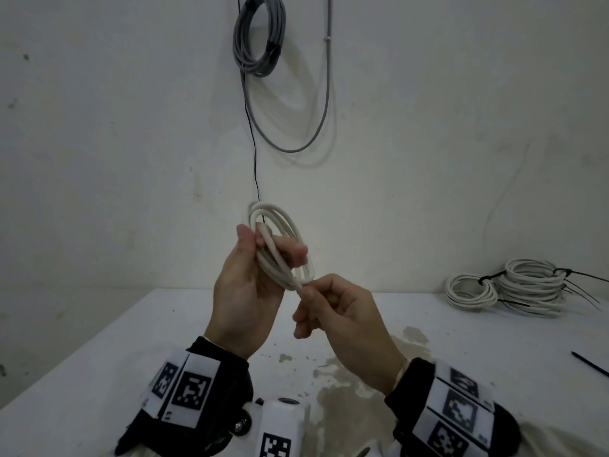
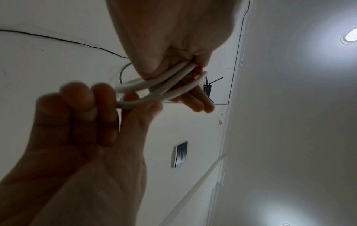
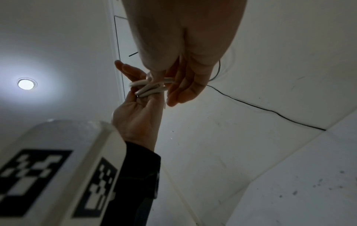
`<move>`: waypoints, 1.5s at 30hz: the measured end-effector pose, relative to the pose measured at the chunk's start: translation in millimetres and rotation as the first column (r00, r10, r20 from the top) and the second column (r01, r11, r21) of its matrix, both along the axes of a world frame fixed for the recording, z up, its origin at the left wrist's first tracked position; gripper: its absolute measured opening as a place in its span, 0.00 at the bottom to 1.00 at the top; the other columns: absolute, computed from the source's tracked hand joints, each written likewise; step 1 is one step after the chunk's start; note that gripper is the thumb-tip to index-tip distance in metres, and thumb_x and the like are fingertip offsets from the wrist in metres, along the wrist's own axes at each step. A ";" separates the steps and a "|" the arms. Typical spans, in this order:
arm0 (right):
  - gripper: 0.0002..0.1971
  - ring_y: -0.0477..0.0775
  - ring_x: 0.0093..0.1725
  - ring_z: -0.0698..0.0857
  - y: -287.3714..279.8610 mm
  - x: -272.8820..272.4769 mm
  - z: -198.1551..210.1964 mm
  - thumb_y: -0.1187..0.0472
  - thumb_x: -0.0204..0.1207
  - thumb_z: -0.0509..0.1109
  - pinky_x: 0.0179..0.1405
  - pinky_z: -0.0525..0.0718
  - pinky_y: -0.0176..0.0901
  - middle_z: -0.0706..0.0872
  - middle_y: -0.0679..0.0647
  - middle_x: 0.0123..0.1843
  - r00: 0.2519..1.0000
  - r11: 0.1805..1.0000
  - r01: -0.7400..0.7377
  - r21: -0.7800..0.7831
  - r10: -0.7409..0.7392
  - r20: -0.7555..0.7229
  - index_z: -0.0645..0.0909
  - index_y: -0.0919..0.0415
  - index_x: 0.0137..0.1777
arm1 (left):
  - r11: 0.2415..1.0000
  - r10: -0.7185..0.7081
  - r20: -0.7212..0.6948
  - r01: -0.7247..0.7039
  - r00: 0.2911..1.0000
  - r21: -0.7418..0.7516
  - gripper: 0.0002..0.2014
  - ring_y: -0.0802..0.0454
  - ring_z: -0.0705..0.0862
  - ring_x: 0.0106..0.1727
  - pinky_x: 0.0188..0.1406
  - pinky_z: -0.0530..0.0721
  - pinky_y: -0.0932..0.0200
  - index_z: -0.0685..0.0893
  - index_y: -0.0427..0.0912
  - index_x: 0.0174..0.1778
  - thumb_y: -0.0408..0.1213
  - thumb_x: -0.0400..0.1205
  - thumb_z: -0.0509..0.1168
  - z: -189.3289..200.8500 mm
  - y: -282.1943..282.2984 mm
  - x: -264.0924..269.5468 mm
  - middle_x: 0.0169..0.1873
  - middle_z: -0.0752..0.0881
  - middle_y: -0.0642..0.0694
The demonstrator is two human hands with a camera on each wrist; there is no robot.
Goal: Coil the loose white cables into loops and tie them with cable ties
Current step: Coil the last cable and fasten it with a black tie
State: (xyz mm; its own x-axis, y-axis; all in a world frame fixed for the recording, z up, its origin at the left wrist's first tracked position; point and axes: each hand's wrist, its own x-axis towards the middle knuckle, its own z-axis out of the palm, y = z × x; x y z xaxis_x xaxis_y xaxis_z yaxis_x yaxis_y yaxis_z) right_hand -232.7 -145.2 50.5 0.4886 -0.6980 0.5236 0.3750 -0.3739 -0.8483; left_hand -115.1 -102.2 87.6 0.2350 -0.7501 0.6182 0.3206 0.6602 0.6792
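Observation:
A small coil of white cable (image 1: 280, 225) is held up in the air above the white table (image 1: 99, 351). My left hand (image 1: 272, 245) grips the coil, thumb on the near side and fingers through the loops. My right hand (image 1: 308, 293) pinches the cable at the coil's lower end, with the other fingers curled. In the left wrist view the cable (image 2: 164, 85) runs from my left hand (image 2: 173, 73) to the right hand (image 2: 108, 99). The right wrist view shows the cable loops (image 3: 152, 87) between both hands. No tie is seen on this coil.
Two white coils (image 1: 471, 291) (image 1: 534, 288) bound with black ties lie at the table's far right. A loose black cable tie (image 1: 590, 364) lies near the right edge. A grey cable coil (image 1: 260, 37) hangs on the wall, with a thin black wire (image 1: 253, 153) below it.

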 end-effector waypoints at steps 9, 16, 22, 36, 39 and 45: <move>0.13 0.46 0.13 0.71 6.1 -16.6 -2.6 0.58 0.60 0.82 0.15 0.70 0.32 0.78 0.52 0.16 0.970 0.945 0.222 -0.242 -0.238 -0.042 0.82 0.61 0.25 | 0.974 -0.211 -0.131 0.219 0.969 0.052 0.14 0.62 0.62 0.15 0.18 0.68 0.66 0.68 0.45 0.30 0.38 0.69 0.70 -10.2 3.2 0.5 0.18 0.64 0.54; 0.30 0.42 0.55 0.83 -32.7 -37.8 22.0 0.39 0.64 0.66 0.47 0.83 0.34 0.81 0.46 0.59 0.914 0.937 0.230 -0.262 -0.300 -0.273 0.73 0.51 0.65 | 0.742 -0.547 -0.313 0.623 0.776 0.247 0.11 0.53 0.65 0.21 0.21 0.68 0.60 0.78 0.29 0.55 0.29 0.84 0.53 -24.7 1.6 7.2 0.24 0.66 0.48; 0.16 0.50 0.15 0.72 -19.9 -41.3 20.0 0.55 0.85 0.56 0.14 0.68 0.33 0.70 0.51 0.20 0.976 0.998 0.058 -0.038 -0.065 -0.208 0.76 0.64 0.41 | 0.698 -0.630 -0.151 0.640 0.762 0.321 0.08 0.56 0.64 0.18 0.20 0.73 0.64 0.81 0.35 0.49 0.35 0.84 0.60 -26.9 -3.6 -8.3 0.20 0.64 0.52; 0.20 0.47 0.13 0.63 -18.9 -41.1 2.2 0.54 0.85 0.56 0.14 0.64 0.33 0.65 0.46 0.17 0.936 0.934 0.347 -0.085 -0.350 -0.024 0.66 0.61 0.30 | 0.865 0.004 0.186 -0.096 0.982 0.492 0.25 0.57 0.55 0.15 0.14 0.56 0.68 0.62 0.46 0.22 0.56 0.79 0.59 -22.6 -6.2 -46.8 0.17 0.59 0.51; 0.21 0.55 0.13 0.74 -18.3 -52.6 -2.5 0.51 0.84 0.57 0.14 0.73 0.41 0.71 0.53 0.16 0.923 0.939 0.328 -0.104 -0.342 -0.176 0.68 0.64 0.31 | 0.816 0.000 0.224 -0.129 0.975 0.564 0.27 0.56 0.53 0.17 0.14 0.54 0.68 0.59 0.48 0.21 0.56 0.79 0.61 -26.2 -9.6 -48.4 0.17 0.56 0.52; 0.10 0.44 0.37 0.84 -35.1 -78.3 -15.5 0.54 0.84 0.59 0.38 0.80 0.30 0.84 0.45 0.40 0.826 0.727 0.334 -0.600 -0.532 -0.185 0.76 0.56 0.59 | 0.752 -0.129 0.426 -0.191 0.896 0.631 0.29 0.56 0.54 0.17 0.15 0.54 0.67 0.58 0.49 0.20 0.60 0.79 0.60 -22.9 -20.7 -61.1 0.17 0.57 0.52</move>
State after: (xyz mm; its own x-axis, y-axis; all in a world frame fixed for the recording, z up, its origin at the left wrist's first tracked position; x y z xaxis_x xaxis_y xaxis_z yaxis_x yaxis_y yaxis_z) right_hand -310.9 -180.4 35.1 0.4083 -0.5403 0.7357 -0.2001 -0.8394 -0.5054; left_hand -176.2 -122.9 64.7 0.1053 -0.9940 0.0283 -0.1118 0.0165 0.9936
